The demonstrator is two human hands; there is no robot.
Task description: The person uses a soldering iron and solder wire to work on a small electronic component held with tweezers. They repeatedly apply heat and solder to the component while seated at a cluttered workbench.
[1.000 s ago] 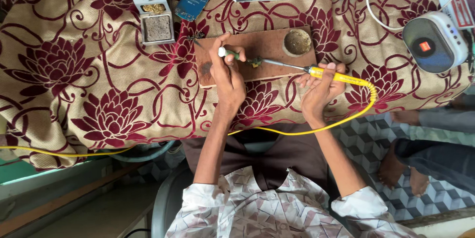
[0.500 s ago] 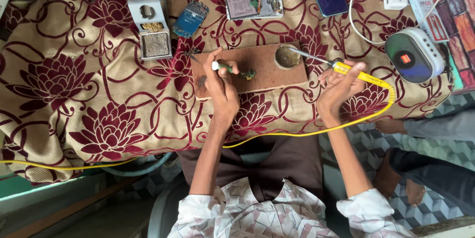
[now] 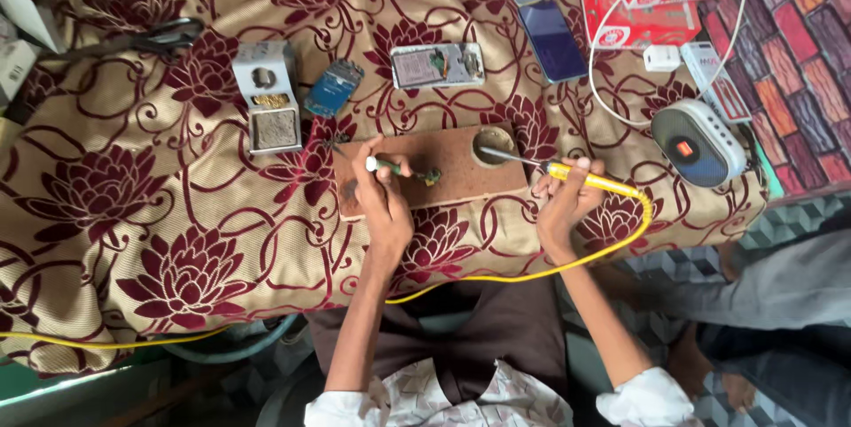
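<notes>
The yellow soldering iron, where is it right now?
In the head view, the yellow soldering iron is in the right hand, its tip over the round hole in the wooden board.

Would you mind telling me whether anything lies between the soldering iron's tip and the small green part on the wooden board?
Nothing visible: bare wooden board separates the soldering iron tip from the green part.

One soldering iron point(image 3: 585, 180), one wooden board point(image 3: 443, 170), two opened phones point(image 3: 437, 65), one round speaker point(image 3: 700, 143).
</notes>
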